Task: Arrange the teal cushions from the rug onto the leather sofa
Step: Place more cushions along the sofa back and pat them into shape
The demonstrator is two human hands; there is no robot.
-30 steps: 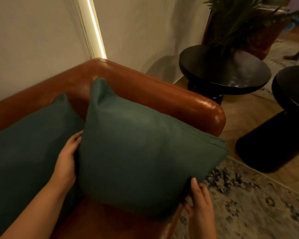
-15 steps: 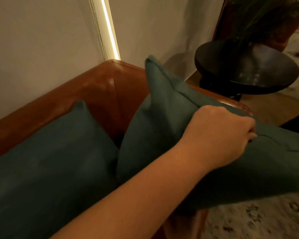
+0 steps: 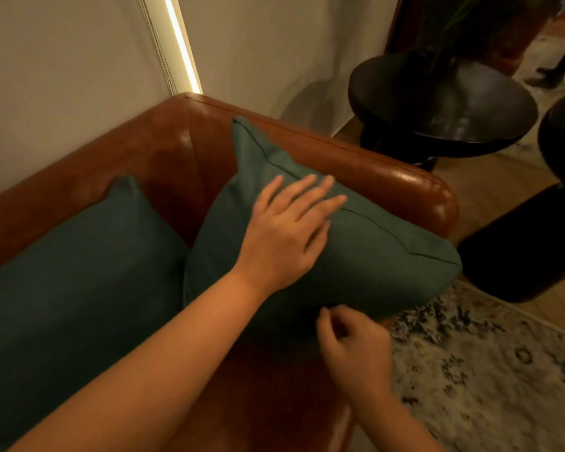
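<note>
Two teal cushions sit on the brown leather sofa [image 3: 366,164]. The right cushion [image 3: 388,256] leans against the sofa's armrest, one corner pointing up. My left hand [image 3: 287,230] lies flat on top of it with fingers spread and straight. My right hand [image 3: 353,347] hovers just below the cushion's lower edge, fingers loosely curled, holding nothing. The left cushion [image 3: 72,288] rests against the sofa back beside it, untouched.
A patterned rug [image 3: 490,370] lies on the wooden floor at the right. Two dark round side tables [image 3: 444,102] stand beyond the armrest, one with a plant. A pale wall with a lit strip runs behind the sofa. Someone's leg shows at the top right.
My left hand let go of the right cushion's top edge and now lies flat on it. The cushion has settled lower against the armrest. My right hand has come back into view.
</note>
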